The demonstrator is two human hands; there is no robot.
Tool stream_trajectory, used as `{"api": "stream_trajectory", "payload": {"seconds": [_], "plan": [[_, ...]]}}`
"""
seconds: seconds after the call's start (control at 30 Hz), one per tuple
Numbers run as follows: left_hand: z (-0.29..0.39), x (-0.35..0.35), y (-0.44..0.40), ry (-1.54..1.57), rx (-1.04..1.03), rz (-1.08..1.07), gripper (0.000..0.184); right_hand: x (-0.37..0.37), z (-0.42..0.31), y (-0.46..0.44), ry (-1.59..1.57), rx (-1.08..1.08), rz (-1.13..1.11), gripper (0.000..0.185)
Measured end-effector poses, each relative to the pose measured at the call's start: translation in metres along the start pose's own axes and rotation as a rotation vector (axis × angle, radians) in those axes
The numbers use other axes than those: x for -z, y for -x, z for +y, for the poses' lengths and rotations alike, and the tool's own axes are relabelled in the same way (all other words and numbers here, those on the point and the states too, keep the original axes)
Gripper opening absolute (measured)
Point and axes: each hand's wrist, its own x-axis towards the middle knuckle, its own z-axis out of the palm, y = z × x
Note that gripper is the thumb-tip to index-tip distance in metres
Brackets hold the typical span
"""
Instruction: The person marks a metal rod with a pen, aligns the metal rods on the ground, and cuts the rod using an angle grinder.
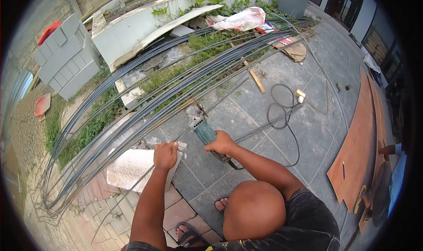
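Note:
My right hand (222,144) is wrapped round the teal body of an angle grinder (204,132). The grinder's disc end points up toward the near edge of a long bundle of steel bars (176,85). To the left, my left hand (165,155) is closed on a thin steel bar (147,174) above a whitish block (132,168). The bar runs down to the lower left. Whether the disc touches a bar is too small to tell.
A black cable (298,140) coils over the grey tiles at right. A wooden strip (254,76) lies by the bars. Brown boards (354,149) lie at far right, near another person's hand (387,150). Grey blocks (66,59) are stacked at left.

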Motion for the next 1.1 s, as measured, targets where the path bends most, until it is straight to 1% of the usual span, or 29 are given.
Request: {"api": "stream_trajectory", "payload": {"seconds": [0.2,0.37,0.63,0.93,1.03,1.1], "plan": [[0.003,0.0029,0.0006,-0.005,0.007,-0.006,0.045,0.0036,-0.0039,0.0023,-0.009,-0.011,-0.042,0.083],[-0.0013,-0.001,0.0001,-0.001,0.004,-0.013,0.045,-0.0013,0.0055,-0.0039,-0.007,0.003,-0.016,0.086],[0.0008,0.0013,0.0001,-0.006,0.004,-0.015,0.046,0.0012,-0.0011,-0.0003,0.0,-0.011,-0.022,0.089],[0.0008,-0.0004,-0.0001,-0.007,-0.007,0.006,0.044,0.0005,-0.0007,0.0001,-0.024,-0.012,-0.004,0.084],[0.0012,0.0,0.0004,-0.006,-0.011,0.016,0.044,0.001,-0.0017,0.0,-0.03,-0.017,-0.031,0.081],[0.0014,-0.0009,0.0004,-0.004,-0.015,0.025,0.044,0.0009,-0.0015,0.0007,-0.041,-0.003,-0.026,0.077]]}}
